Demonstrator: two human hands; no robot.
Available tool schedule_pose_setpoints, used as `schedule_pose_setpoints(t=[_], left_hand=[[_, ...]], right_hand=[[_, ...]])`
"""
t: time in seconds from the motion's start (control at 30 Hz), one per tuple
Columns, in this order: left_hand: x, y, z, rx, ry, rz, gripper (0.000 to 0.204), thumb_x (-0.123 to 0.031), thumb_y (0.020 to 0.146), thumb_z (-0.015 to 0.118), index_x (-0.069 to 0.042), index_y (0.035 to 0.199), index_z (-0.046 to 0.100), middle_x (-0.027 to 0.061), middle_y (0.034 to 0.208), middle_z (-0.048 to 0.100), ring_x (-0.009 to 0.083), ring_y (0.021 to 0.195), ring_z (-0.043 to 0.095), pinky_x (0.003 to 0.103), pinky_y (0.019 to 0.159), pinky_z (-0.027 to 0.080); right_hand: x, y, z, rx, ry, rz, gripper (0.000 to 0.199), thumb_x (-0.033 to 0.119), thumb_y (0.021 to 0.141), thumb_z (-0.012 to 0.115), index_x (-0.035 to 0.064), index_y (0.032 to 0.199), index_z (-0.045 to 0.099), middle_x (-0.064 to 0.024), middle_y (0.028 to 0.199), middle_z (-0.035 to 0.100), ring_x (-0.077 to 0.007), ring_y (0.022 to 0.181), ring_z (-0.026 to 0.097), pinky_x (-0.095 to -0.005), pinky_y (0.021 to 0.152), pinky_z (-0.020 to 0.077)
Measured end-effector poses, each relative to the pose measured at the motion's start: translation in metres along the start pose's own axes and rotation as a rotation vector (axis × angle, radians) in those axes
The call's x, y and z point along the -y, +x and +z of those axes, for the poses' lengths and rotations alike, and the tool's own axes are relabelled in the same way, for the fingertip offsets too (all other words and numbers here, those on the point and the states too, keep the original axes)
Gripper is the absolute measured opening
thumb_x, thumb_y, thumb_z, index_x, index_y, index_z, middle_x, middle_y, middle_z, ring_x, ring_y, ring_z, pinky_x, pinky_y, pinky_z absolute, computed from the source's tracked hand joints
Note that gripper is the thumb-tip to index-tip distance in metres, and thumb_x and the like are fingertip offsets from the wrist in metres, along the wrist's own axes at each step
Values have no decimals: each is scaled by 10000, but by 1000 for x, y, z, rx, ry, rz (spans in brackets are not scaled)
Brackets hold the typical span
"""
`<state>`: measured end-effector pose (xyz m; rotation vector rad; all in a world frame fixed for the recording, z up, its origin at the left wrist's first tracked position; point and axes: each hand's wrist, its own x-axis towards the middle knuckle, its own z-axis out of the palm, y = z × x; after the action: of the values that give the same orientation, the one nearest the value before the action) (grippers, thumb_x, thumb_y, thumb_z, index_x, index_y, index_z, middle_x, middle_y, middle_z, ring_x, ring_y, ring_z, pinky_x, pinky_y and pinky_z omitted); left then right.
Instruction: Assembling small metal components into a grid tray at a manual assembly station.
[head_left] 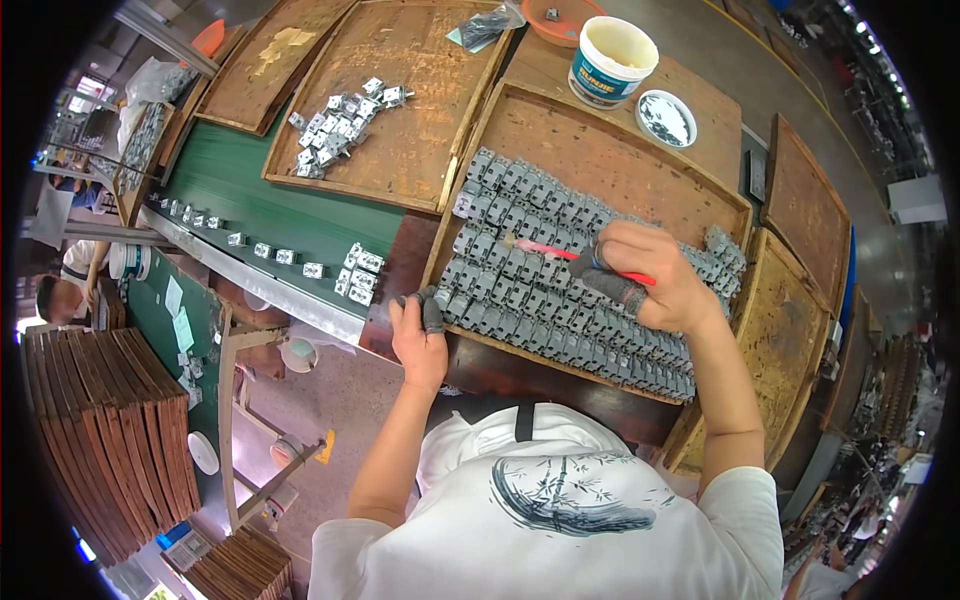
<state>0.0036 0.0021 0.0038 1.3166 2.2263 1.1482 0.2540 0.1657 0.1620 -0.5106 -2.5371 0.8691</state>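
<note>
a red-handled brush (545, 249) lies over the rows of grey metal parts (530, 290), its bristle end pointing left and resting on or just above them; which of the two cannot be told. the person's right grip (645, 275) is closed around the handle, with dark coverings on some of its fingers. the parts stand packed side by side in the near portion of a wooden tray (610, 150). the left grip (418, 335), fingers bent, is at the tray's near left corner; whether it grasps anything cannot be told. a dark brown table (520, 365) shows along the tray's near side. beyond the tray's far side stand a white bucket (610, 78) and, just right of it, a smeared round lid (667, 118). to the left, a second wooden tray (405, 150) bears a loose pile of silvery parts (335, 130), and a green conveyor belt (225, 160) carries a spaced row of small blocks (285, 256).
</note>
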Motion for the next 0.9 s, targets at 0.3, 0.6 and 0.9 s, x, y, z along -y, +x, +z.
schedule_pose_setpoints(t=[0.3, 0.6, 0.9], left_hand=[[0, -3, 0, 2, 8, 32, 213, -186, 948, 517, -74, 1097, 619, 161, 1022, 521, 372, 923, 552, 415, 772, 460], [-5, -1, -1, 13, 5, -24, 208, -148, 964, 489, -29, 1097, 595, 201, 1034, 502, 401, 937, 526, 388, 820, 446], [-4, -1, 0, 24, 0, -20, 220, -145, 963, 472, -28, 1102, 596, 198, 1048, 505, 392, 936, 530, 391, 826, 446]], right_hand=[[-8, 4, 11, -40, 50, 25, 136, 97, 808, 622, -28, 857, 602, -164, 858, 594, -341, 764, 581, -390, 684, 474], [-18, 9, -11, -219, -26, 104, 124, 91, 834, 625, -21, 884, 639, -149, 856, 625, -303, 762, 590, -353, 685, 463], [-32, 16, -12, -140, 25, 119, 144, 118, 839, 638, -18, 861, 594, -154, 799, 561, -328, 750, 562, -369, 661, 433]])
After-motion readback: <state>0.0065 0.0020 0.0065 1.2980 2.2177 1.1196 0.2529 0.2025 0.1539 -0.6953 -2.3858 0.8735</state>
